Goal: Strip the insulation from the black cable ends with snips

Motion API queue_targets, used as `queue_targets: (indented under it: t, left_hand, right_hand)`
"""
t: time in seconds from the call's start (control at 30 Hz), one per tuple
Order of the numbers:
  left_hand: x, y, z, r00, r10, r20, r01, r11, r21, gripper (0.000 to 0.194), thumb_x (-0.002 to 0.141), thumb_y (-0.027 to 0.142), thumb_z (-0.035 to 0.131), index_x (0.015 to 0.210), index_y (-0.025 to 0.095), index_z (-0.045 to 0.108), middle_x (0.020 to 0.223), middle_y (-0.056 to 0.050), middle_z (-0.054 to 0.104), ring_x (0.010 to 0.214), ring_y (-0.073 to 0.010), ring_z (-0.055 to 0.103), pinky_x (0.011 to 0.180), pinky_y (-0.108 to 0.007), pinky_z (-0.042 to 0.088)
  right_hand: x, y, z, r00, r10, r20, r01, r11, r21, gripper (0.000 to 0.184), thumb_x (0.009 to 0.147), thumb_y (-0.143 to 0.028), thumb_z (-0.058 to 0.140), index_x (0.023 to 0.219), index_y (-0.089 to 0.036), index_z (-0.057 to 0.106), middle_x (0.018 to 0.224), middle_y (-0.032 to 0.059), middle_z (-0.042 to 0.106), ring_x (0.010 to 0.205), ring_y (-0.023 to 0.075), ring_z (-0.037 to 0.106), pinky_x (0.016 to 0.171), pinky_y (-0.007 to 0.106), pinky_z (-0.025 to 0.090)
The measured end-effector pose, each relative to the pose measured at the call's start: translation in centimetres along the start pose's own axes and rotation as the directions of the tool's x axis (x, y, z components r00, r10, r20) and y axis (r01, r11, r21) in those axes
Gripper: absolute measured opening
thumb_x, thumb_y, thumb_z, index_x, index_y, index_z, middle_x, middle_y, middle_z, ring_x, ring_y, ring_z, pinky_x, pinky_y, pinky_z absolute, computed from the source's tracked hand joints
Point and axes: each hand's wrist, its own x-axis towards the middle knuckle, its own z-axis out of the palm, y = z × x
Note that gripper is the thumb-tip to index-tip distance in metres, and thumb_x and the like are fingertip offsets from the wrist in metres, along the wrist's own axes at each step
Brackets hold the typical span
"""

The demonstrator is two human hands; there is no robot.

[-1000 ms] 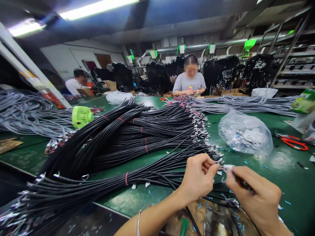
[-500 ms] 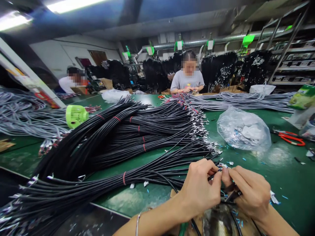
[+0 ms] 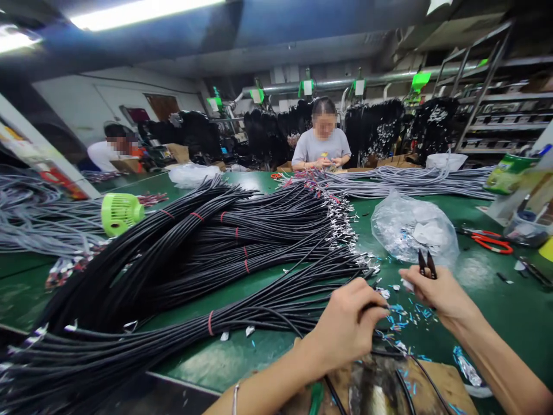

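Observation:
My left hand [image 3: 345,320] is closed in a pinch on the end of a black cable [image 3: 370,308], low in the middle right of the head view. My right hand [image 3: 443,294] is raised to the right of it, curled around small dark snips [image 3: 427,266] whose two pointed blades stick up, slightly apart. A bit of white material [image 3: 406,283] shows at its thumb and fingertips. Beside my left hand lies a loose bundle of black cables [image 3: 181,331] with a red tie [image 3: 210,323]. Blue and white scraps [image 3: 400,317] litter the table below my hands.
Tied black cables [image 3: 173,242] cover the middle of the green table [image 3: 484,300]. A clear bag of scraps [image 3: 415,227], red-handled pliers [image 3: 490,241] and a green fan [image 3: 122,213] stand around. Another person [image 3: 322,144] works across the table beside grey cables [image 3: 401,180].
My right hand has moved away from my left hand, up and to the right, with the snips. My left hand stays on the cable. The view has shifted slightly.

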Motion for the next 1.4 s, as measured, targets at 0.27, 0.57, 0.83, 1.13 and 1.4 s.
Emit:
queue_targets:
  t: [0.27, 0.57, 0.83, 1.13, 1.4]
  left_hand:
    - [0.3, 0.9, -0.6, 0.961, -0.268, -0.068, 0.257, 0.956, -0.143, 0.028, 0.09, 0.015, 0.049, 0.071, 0.014, 0.069, 0.065, -0.004, 0.064, 0.061, -0.0131, 0.054, 0.057, -0.023, 0.037]
    - [0.4, 0.8, -1.2, 0.971, -0.235, -0.033, 0.225, 0.956, -0.188, 0.035, 0.092, 0.014, 0.044, 0.064, 0.013, 0.065, 0.061, -0.002, 0.061, 0.057, -0.011, 0.053, 0.057, -0.021, 0.038]
    - [0.1, 0.6, -1.2, 0.98, -0.068, -0.188, 0.05, 0.994, -0.097, 0.011, 0.08, 0.011, 0.06, 0.077, 0.011, 0.071, 0.065, -0.005, 0.062, 0.058, -0.0137, 0.053, 0.055, -0.023, 0.04]
    - [-0.5, 0.7, -0.4, 0.938, -0.008, -0.345, 0.024, 0.999, 0.043, 0.012, 0.081, 0.009, 0.057, 0.076, 0.011, 0.068, 0.063, -0.005, 0.062, 0.053, -0.0124, 0.053, 0.05, -0.023, 0.039]
    - [0.0, 1.2, -1.3, 0.938, -0.11, -0.328, 0.084, 0.992, -0.094, 0.016, 0.084, 0.014, 0.056, 0.075, 0.011, 0.069, 0.063, -0.005, 0.063, 0.056, -0.0132, 0.053, 0.052, -0.023, 0.039]
  right_hand:
    - [-1.5, -2.9, -1.7, 0.992, -0.122, 0.004, 0.122, 0.992, 0.042, 0.017, 0.079, -0.038, 0.064, 0.077, -0.021, 0.066, 0.061, -0.0023, 0.055, 0.05, 0.0123, 0.047, 0.047, 0.023, 0.038]
    - [-3.0, -5.0, -0.3, 0.966, -0.228, 0.122, 0.186, 0.94, 0.286, 0.012, 0.087, -0.026, 0.055, 0.078, -0.019, 0.061, 0.067, -0.0012, 0.055, 0.057, 0.0116, 0.049, 0.052, 0.022, 0.04]
    - [-3.3, -5.2, 0.6, 0.831, 0.239, 0.502, -0.539, 0.571, 0.619, 0.034, 0.075, -0.049, 0.065, 0.081, -0.015, 0.058, 0.05, -0.01, 0.032, 0.041, 0.0029, 0.017, 0.039, 0.018, 0.013]
    - [-4.1, -5.8, 0.7, 0.992, -0.126, -0.001, 0.122, 0.955, 0.269, 0.02, 0.082, -0.029, 0.06, 0.065, -0.019, 0.062, 0.054, -0.002, 0.051, 0.047, 0.0109, 0.045, 0.042, 0.021, 0.038]
    - [-4.5, -5.7, 1.2, 0.988, -0.141, 0.067, 0.122, 0.964, 0.236, 0.016, 0.088, -0.031, 0.053, 0.08, -0.021, 0.062, 0.06, -0.0024, 0.057, 0.052, 0.012, 0.055, 0.048, 0.02, 0.046]
